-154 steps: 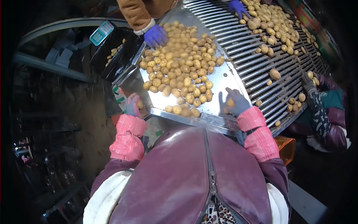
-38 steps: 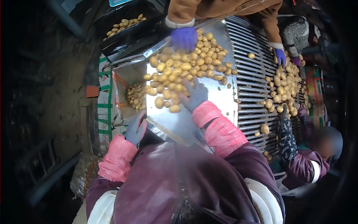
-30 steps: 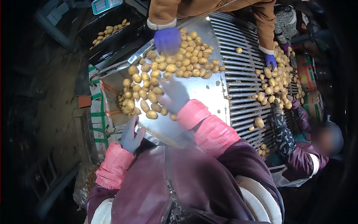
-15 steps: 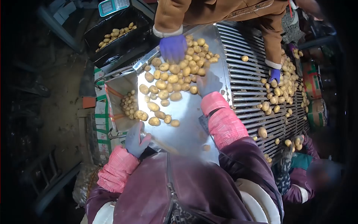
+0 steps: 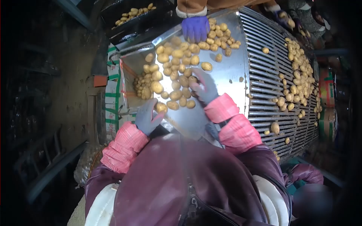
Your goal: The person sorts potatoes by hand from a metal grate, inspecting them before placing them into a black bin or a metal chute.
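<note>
Many potatoes (image 5: pixel 175 95) lie loose on a shiny metal sorting table (image 5: pixel 222 79). My right hand (image 5: pixel 204 87), in a grey glove, reaches over the metal with fingers extended against the right side of the potatoes. My left hand (image 5: pixel 148 117), gloved alike, stays at the table's near left corner, thumb and fingers apart, right by a single potato (image 5: pixel 161 107). To the left, potatoes spill over the edge into a carton-sided opening (image 5: pixel 130 62), where smaller ones (image 5: pixel 142 87) are heaped. Neither hand is closed around a potato.
Across the table, a co-worker's purple-gloved hand (image 5: pixel 195 29) rests at the potatoes. A slatted metal rack (image 5: pixel 260 71) on the right carries another potato pile (image 5: pixel 299 75). A black-lined crate (image 5: pixel 162 15) with potatoes stands at the far left. Another person's sleeve (image 5: pixel 307 175) shows at lower right.
My right hand has swept left across the metal, and the potatoes have shifted left, several now over the opening's edge. The co-worker's other hand has left the rack pile. The view has shifted too.
</note>
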{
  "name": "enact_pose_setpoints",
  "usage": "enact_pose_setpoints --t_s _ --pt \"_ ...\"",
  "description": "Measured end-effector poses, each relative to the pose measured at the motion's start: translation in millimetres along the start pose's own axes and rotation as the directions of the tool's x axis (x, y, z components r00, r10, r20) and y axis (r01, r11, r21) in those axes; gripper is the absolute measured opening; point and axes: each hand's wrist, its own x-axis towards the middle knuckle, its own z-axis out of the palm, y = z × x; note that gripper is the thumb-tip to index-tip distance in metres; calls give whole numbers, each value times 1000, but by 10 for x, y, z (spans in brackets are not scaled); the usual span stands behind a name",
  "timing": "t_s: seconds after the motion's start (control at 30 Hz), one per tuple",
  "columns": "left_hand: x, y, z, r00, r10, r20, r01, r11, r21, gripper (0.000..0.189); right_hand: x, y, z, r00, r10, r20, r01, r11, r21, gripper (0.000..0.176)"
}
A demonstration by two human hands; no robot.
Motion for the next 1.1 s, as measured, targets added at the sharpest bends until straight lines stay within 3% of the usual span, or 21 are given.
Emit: enact_pose_setpoints --t_s 0.03,0.1,0.17,0.23,0.3,0.33,0.43,0.47,0.57,0.63,0.7,0.83,0.97,1.0,1.1 --pt "15 -3 9 1000 9 -13 -9 1000 -2 51 -134 -64 -187 999 43 -22 -40 994 105 61" --pt "4 -17 3 1000 5 5 -5 1000 -6 52 -487 106 -571 993 -111 -39 101 974 -201 65" --pt "7 -9 5 1000 2 3 -2 1000 -23 53 -904 52 -928 992 -78 96 114 884 -453 69" --pt "-6 -29 27 1000 -14 15 14 1000 -22 56 -1316 -15 -1102 928 275 251 -90 820 -566 75" --pt "4 20 -10 997 -63 46 64 997 -31 56 -1614 -67 -1032 857 456 239 -223 748 -625 77" --pt "9 10 -2 998 -47 39 48 998 -32 56 -1709 -67 -969 851 476 223 -263 753 -603 67" --pt "-6 -32 16 1000 -12 13 13 1000 -23 56 -1722 -125 -666 920 342 194 -232 871 -432 62" --pt "-12 -24 14 1000 -9 5 9 1000 -14 56 -1655 -136 -602 908 377 181 -273 863 -426 60" --pt "-26 -17 15 1000 -13 -5 13 1000 -18 56 -1290 166 -378 920 345 186 -248 880 -404 63" --pt "-3 8 2 999 -36 18 37 999 -35 57 -939 117 -212 963 203 179 -150 951 -271 73" --pt "7 48 -36 995 -78 62 81 995 -49 58 -578 -104 -21 939 203 277 -107 939 -327 80" --pt "-16 15 5 999 -26 -22 26 1000 10 63 -254 -240 235 915 185 359 -55 938 -343 88" --pt "-25 -37 101 993 22 -118 -15 998 63 67 -89 -418 398 904 153 399 -54 967 -248 83" --pt "-26 -35 111 988 25 -151 -12 996 84 67 -92 -508 405 915 78 395 -1 982 -191 75" --pt "4 -19 44 998 -41 -45 39 999 -38 67 52 -446 405 927 -17 375 55 994 -93 72"
